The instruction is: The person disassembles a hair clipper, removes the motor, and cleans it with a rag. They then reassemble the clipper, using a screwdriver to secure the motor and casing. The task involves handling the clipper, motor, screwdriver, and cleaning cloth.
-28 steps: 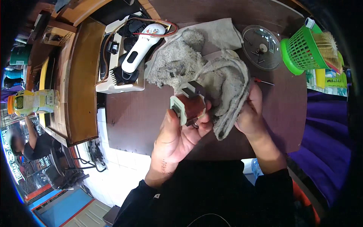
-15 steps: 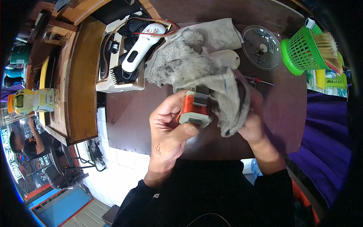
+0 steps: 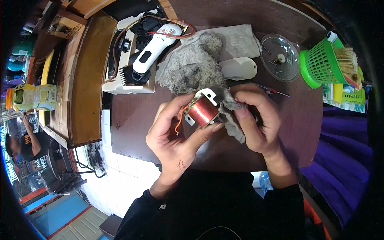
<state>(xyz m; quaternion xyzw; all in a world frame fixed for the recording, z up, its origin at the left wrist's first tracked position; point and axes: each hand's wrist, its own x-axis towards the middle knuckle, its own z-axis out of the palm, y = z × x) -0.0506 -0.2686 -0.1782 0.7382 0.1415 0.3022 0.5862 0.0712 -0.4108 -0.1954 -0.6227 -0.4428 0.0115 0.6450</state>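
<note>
a dark brown, smooth-topped counter (image 3: 132, 128) is spread beneath the work. on its far part a shaggy grey towel (image 3: 190, 70) is laid in a heap. over the near part the bare left hand (image 3: 174, 140) is raised, its palm turned inward, its fingers curled and its thumb stretched toward the right. opposite it the bare right hand (image 3: 260, 124) is lifted, with the index finger bent over and the thumb pointed upward. at the towel's left a long white hair clipper (image 3: 157, 50) is laid at a slant. by the right hand's grip a crumpled grey rag (image 3: 236, 132) is pinched between thumb and fingers; whether it is joined to the towel cannot be told. between the hands, above the counter, a copper-red wire coil (image 3: 203, 111) with pale end plates is gripped, tilted, by the left thumb and fingers, the rag being set against its right side. at its left a thin orange lead (image 3: 180, 122) is dangled.
</note>
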